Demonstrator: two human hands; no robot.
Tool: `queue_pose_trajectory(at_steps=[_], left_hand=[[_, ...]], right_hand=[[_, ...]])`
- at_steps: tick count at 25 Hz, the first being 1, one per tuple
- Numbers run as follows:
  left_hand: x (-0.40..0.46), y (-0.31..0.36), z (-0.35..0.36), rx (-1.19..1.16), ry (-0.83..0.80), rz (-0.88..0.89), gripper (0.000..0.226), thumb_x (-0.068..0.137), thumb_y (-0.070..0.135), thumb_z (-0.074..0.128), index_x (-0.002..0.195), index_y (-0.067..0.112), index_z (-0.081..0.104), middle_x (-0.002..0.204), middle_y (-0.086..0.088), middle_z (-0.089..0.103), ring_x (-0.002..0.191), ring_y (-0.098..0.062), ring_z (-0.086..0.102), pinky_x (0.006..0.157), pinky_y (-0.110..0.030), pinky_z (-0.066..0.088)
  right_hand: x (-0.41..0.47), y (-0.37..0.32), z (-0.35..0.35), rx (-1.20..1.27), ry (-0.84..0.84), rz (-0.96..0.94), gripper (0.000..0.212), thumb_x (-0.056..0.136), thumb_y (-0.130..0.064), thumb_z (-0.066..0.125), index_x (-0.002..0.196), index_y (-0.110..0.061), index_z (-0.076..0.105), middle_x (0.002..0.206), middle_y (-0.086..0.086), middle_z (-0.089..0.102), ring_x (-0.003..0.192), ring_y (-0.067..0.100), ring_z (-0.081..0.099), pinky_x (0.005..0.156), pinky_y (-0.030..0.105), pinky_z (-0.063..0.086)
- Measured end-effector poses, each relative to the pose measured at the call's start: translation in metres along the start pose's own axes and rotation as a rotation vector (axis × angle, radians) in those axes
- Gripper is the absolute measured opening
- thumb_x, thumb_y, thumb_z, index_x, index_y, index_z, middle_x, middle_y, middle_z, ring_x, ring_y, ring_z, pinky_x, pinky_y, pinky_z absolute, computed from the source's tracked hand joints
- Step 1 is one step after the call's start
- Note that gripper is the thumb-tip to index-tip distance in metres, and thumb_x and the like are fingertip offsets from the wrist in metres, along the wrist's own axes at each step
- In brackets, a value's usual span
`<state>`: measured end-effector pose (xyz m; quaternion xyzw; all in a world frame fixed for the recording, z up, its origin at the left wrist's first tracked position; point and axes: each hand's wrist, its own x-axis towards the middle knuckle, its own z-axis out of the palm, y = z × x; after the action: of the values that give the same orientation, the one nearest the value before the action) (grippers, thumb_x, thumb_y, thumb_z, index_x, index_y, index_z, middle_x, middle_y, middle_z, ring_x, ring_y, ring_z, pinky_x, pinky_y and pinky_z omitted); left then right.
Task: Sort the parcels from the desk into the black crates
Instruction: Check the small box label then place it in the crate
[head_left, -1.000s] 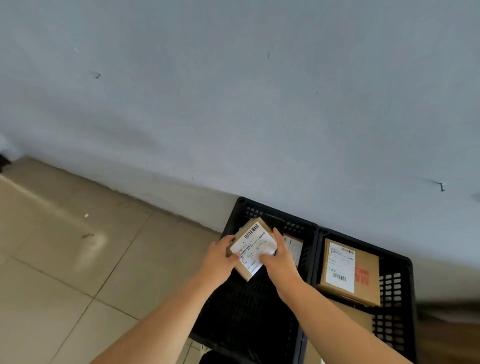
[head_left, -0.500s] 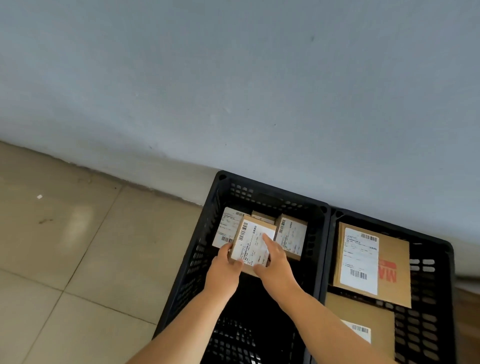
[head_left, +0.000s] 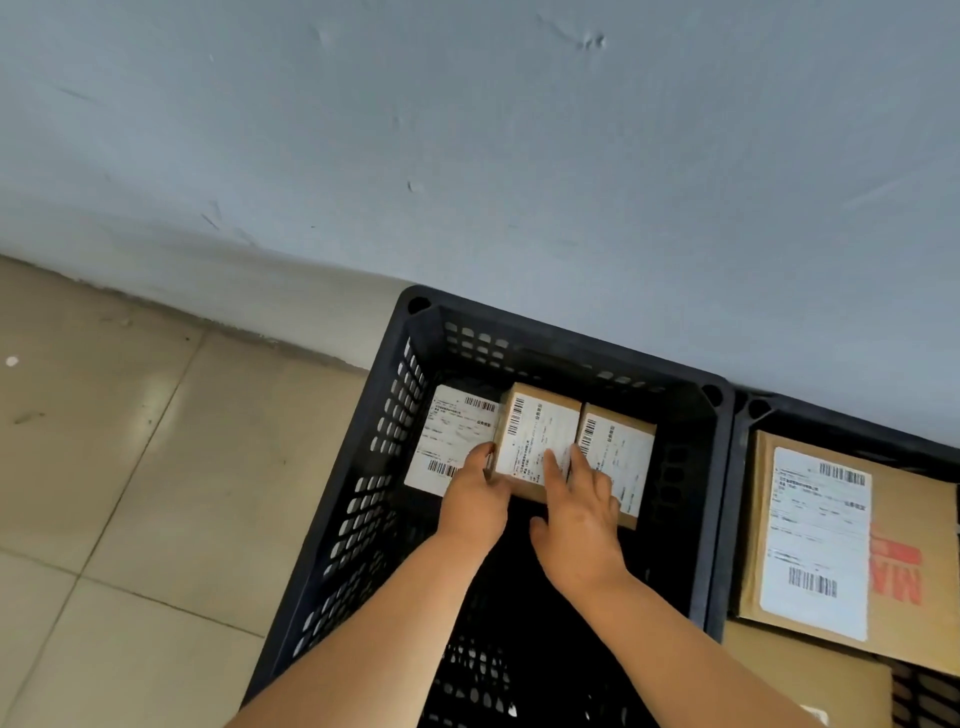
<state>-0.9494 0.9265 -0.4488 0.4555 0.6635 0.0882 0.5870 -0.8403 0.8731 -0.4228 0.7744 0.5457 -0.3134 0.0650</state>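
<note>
Inside the left black crate (head_left: 395, 415), against its far wall, 3 labelled parcels sit in a row. The middle small parcel (head_left: 537, 441) is the one being handled: the left hand (head_left: 475, 501) holds its left edge with fingers curled round the near corner, and the right hand (head_left: 579, 512) lies over its near right part with straight, relaxed fingers (head_left: 551, 470) pressing flat on the white label. To the left of this small parcel lies a flat white-labelled parcel (head_left: 449, 441), partly covered by the left hand; to its right, touching it, sits another brown parcel (head_left: 618, 457), its near end partly under the right hand. Right of the left black crate, touching it, stands a second black crate (head_left: 769, 410) holding a large cardboard parcel (head_left: 831, 540) with red print, overlapping another cardboard parcel (head_left: 800, 670) nearer the camera. Both crates stand on a tiled floor (head_left: 130, 467) against a grey wall (head_left: 467, 156).
</note>
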Motion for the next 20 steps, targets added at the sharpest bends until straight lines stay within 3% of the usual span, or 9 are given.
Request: queue_pose_trajectory(at_steps=[9, 16, 20], left_hand=[[0.013, -0.002, 0.006, 0.001, -0.031, -0.023, 0.044, 0.095, 0.011, 0.045, 0.136, 0.028, 0.046, 0.109, 0.011, 0.059, 0.094, -0.004, 0.054, 0.074, -0.013, 0.041], [0.008, 0.006, -0.007, 0.049, -0.127, -0.039, 0.051, 0.096, 0.014, 0.049, 0.145, 0.022, 0.036, 0.137, -0.003, 0.052, 0.11, -0.006, 0.045, 0.09, -0.017, 0.037], [-0.008, 0.016, -0.025, 0.058, -0.113, -0.103, 0.065, 0.094, 0.021, 0.056, 0.15, 0.017, 0.023, 0.147, -0.009, 0.038, 0.131, -0.022, 0.041, 0.106, -0.028, 0.035]], right_hand=[[-0.004, 0.014, 0.01, -0.005, 0.021, -0.071, 0.075, 0.094, -0.018, 0.048, 0.154, -0.023, 0.001, 0.159, 0.003, -0.013, 0.14, 0.022, 0.001, 0.118, 0.035, 0.002], [-0.006, 0.016, -0.007, 0.067, -0.082, -0.088, 0.073, 0.095, -0.012, 0.047, 0.154, -0.023, 0.004, 0.16, 0.002, -0.013, 0.145, 0.023, -0.002, 0.118, 0.032, 0.005], [-0.021, 0.019, -0.034, 0.16, -0.09, -0.05, 0.066, 0.097, -0.015, 0.047, 0.153, -0.022, 0.013, 0.161, 0.0, -0.006, 0.148, 0.019, 0.0, 0.116, 0.027, 0.009]])
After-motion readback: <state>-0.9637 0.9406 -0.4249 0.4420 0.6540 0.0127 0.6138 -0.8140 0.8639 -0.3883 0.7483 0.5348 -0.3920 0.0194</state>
